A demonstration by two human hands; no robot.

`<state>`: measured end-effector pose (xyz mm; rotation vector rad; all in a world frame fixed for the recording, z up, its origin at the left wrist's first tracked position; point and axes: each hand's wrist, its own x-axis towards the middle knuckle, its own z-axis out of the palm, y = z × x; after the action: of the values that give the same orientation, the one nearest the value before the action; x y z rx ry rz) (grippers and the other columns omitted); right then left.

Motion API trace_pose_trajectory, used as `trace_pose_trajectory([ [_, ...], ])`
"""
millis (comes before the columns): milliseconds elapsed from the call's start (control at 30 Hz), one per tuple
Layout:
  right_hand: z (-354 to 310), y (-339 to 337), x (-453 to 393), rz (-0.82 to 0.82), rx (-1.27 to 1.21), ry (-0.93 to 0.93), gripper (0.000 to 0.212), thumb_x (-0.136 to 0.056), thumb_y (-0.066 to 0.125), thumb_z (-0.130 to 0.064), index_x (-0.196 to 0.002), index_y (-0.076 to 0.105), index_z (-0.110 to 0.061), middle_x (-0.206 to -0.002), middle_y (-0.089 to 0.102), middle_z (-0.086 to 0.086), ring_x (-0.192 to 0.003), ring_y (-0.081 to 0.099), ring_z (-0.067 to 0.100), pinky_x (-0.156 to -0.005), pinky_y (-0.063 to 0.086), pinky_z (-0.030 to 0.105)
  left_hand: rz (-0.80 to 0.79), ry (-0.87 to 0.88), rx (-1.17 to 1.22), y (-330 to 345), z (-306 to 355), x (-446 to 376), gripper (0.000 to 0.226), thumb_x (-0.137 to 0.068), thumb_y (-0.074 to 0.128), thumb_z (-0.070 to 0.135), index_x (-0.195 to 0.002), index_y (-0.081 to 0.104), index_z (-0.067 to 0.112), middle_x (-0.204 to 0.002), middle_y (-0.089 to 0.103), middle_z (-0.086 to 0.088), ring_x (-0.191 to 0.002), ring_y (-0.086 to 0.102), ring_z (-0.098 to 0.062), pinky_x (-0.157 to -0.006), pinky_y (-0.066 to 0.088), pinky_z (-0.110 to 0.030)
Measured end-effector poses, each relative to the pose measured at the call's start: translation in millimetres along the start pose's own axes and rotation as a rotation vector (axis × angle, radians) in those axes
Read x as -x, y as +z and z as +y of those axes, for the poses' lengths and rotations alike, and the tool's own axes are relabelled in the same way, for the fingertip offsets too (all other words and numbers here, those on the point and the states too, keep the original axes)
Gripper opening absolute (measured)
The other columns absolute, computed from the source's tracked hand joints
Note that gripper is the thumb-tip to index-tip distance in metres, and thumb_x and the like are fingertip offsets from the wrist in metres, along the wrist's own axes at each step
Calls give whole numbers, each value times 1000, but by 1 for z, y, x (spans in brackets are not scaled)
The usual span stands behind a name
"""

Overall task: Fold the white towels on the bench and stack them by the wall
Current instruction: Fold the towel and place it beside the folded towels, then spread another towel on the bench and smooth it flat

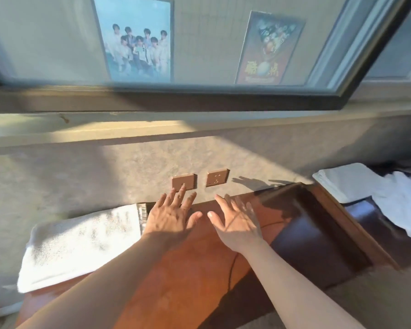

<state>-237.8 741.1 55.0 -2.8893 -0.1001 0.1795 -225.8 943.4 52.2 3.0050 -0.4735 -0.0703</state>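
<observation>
A folded white towel (81, 243) lies at the left end of the brown wooden bench (195, 276), against the wall. My left hand (171, 214) hovers just right of that towel with fingers spread and holds nothing. My right hand (235, 219) is beside it over the bare bench top, fingers also spread and empty. At the far right, a folded white towel (344, 184) and a loose, crumpled white towel (403, 205) lie on a second dark bench surface.
Two brown wall sockets (199, 180) sit in the textured wall just beyond my fingers. A thin black cable (233, 264) runs across the bench. Above are a window ledge (128, 129) and a window with two posters.
</observation>
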Motion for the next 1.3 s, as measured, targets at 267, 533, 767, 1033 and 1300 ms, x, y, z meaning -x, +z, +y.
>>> trace_pose_trajectory([
  [267, 189, -75, 121, 152, -18, 186, 68, -98, 14, -67, -158, 18, -35, -167, 18, 1, -155, 12, 27, -124, 7, 49, -17, 170, 19, 6, 233, -9, 79, -92, 2, 71, -161, 14, 34, -170, 10, 0, -157, 9, -21, -127, 9, -39],
  [533, 345, -131, 208, 262, -38, 429, 68, -100, 16, -65, -159, 16, -31, -166, 22, 5, -152, 20, 29, -122, 16, 55, 36, 406, 69, -3, 430, -33, 82, -91, -2, 72, -160, 20, 34, -169, 17, 3, -155, 16, -22, -125, 16, -42],
  [767, 455, -156, 232, 315, -65, 545, 67, -102, 20, -61, -159, 18, -26, -163, 28, 5, -147, 29, 28, -116, 25, 51, 71, 543, 50, 8, 543, -85, 80, -93, -1, 70, -159, 23, 31, -167, 23, 0, -154, 21, -22, -123, 19, -40],
  [1033, 607, -177, 239, 271, -54, 684, 64, -104, 24, -56, -158, 18, -24, -162, 30, 1, -142, 35, 27, -114, 30, 46, -47, 569, 115, 67, 675, -190, 81, -94, -3, 70, -160, 22, 29, -168, 21, 0, -154, 20, -22, -123, 20, -41],
  [1300, 727, -176, 219, 166, -185, 826, 66, -104, 23, -56, -160, 12, -22, -167, 19, 3, -150, 25, 24, -119, 24, 45, -145, 599, 30, 109, 758, -267, 80, -94, -4, 67, -159, 22, 30, -167, 22, 1, -154, 19, -21, -122, 22, -40],
])
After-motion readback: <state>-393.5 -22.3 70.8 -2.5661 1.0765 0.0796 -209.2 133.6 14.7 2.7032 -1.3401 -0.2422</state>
